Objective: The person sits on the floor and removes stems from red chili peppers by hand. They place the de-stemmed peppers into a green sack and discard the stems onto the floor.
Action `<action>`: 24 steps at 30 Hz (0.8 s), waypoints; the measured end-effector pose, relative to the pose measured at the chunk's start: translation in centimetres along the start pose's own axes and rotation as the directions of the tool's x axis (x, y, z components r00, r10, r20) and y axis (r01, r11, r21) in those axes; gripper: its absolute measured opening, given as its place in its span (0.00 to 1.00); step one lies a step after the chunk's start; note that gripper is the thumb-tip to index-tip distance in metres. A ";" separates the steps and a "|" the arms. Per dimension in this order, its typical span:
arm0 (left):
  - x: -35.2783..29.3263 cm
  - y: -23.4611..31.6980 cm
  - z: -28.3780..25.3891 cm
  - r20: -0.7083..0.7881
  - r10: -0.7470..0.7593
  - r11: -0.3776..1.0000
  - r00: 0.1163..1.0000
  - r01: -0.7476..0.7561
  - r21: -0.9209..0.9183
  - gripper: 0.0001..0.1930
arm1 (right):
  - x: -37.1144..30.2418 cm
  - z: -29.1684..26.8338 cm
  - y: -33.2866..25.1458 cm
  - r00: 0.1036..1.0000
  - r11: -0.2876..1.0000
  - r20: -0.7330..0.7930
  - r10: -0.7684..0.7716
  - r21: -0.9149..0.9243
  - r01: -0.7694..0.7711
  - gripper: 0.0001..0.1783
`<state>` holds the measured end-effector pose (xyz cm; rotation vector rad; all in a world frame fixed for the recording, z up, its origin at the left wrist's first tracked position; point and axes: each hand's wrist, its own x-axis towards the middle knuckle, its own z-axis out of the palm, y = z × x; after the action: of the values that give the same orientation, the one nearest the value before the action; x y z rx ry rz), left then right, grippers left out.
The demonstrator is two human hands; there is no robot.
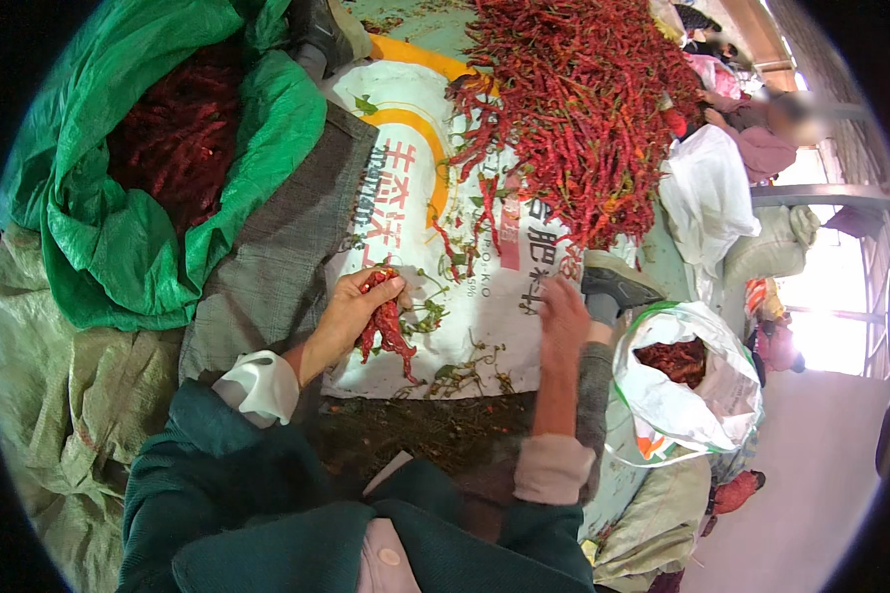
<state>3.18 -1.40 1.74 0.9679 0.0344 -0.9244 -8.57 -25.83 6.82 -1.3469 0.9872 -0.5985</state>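
Note:
Several wrinkled dried red chili peppers hang from my left hand, its fingers closed around their upper ends. Below and beside it, loose green-brown stems lie on a white printed sack spread flat before me. My right hand is over the sack's right part, near the lower edge of a big heap of red chili peppers. Its fingers are blurred, and whether they hold anything is not visible.
At the left stands a green woven bag with dark red chilies inside. A white bag containing chilies stands at the right, close to my right forearm. Beyond the heap, a person in pink reaches toward it. Burlap-like sacks lie at the left.

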 end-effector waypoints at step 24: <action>0.0 0.3 0.7 0.176 0.017 0.979 0.984 -0.052 0.196 0.09 | -6.0 11.1 0.9 0.767 0.797 0.614 -0.186 -0.362 0.483 0.09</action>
<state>3.08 -1.82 2.39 1.0664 -0.2263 -0.9897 -2.20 -14.86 6.70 -2.0618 0.4056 -0.1766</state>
